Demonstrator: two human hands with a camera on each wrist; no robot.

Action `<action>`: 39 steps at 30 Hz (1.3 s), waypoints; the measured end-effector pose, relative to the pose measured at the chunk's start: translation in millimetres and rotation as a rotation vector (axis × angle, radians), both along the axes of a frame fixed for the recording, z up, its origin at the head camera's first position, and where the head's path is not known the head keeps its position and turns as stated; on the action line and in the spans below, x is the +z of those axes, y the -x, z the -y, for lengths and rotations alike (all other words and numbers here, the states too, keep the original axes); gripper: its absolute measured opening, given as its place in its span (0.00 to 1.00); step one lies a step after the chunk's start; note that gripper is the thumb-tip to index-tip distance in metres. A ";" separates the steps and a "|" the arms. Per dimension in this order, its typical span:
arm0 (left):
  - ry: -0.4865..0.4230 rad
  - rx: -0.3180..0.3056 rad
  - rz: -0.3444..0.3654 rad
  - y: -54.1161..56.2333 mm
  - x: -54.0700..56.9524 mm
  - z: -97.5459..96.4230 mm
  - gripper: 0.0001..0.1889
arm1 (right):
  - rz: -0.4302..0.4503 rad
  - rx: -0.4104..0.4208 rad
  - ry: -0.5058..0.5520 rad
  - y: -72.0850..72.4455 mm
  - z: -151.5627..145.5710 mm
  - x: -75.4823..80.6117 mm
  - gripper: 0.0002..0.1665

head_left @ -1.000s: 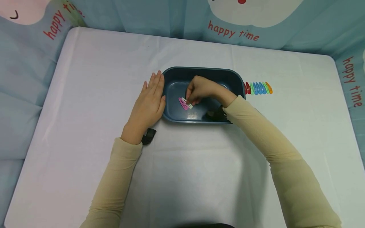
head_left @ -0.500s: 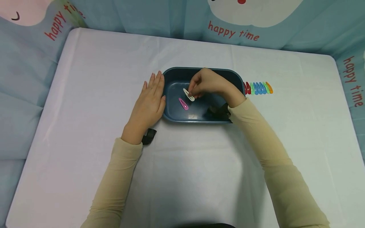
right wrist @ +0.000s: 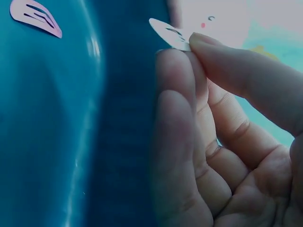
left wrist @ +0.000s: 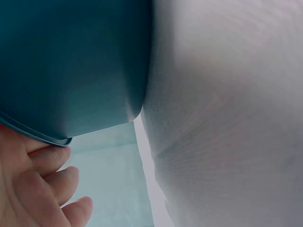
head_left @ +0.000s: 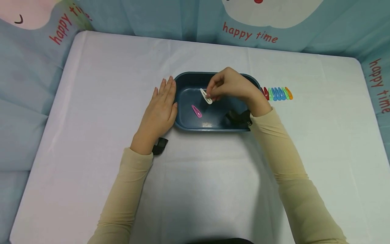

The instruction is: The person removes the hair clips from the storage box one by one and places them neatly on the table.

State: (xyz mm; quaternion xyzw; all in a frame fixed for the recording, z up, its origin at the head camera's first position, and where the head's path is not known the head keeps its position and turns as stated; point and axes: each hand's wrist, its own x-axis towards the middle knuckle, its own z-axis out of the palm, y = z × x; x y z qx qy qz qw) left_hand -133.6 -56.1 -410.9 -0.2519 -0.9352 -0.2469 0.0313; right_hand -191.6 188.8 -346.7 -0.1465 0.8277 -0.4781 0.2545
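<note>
Between thumb and fingertips, my right hand (head_left: 230, 86) pinches a white snap hair clip (head_left: 206, 97), held above the floor of a dark blue rectangular tub (head_left: 186, 123). In the right wrist view the white hair clip (right wrist: 169, 35) sticks out past the thumb tip. A pink hair clip (head_left: 196, 111) lies on the tub floor, lower left of that hand. My left hand (head_left: 156, 110) rests with straight fingers against the tub's left side. The left wrist view shows its fingers (left wrist: 51, 161) at the tub's rim (left wrist: 57, 140).
A row of hair clips (head_left: 278, 94) in red, green, blue and orange lies just right of the tub, partly hidden by the right wrist. A white cloth (head_left: 100, 88) covers the table. Blue printed curtains (head_left: 158, 20) hang along the far edge and sides.
My right hand has lifted the white hair clip from beside the pink one and moved it up and to the right. The left hand has stayed at the tub's side.
</note>
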 end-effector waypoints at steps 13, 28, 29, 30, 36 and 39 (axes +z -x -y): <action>0.002 -0.004 0.010 -0.9 1.6 -0.9 0.30 | -0.052 -0.103 0.074 -9.6 -30.4 9.3 0.06; -0.002 0.005 0.010 -3.1 2.3 -1.1 0.30 | -0.102 -0.177 0.110 -22.9 -62.8 21.3 0.07; -0.002 0.005 0.008 -3.0 2.1 -1.0 0.30 | -0.107 -0.181 0.112 -23.7 -64.1 21.6 0.07; -0.002 0.005 0.008 -2.8 1.9 -1.0 0.30 | -0.109 -0.185 0.118 -24.4 -65.4 21.5 0.07; 0.002 0.004 0.008 -2.0 0.6 -1.2 0.31 | -0.096 -0.230 0.126 -28.9 -72.8 19.9 0.08; 0.003 0.003 0.013 -2.3 0.6 -1.1 0.31 | -0.108 -0.234 0.133 -30.7 -76.0 18.2 0.08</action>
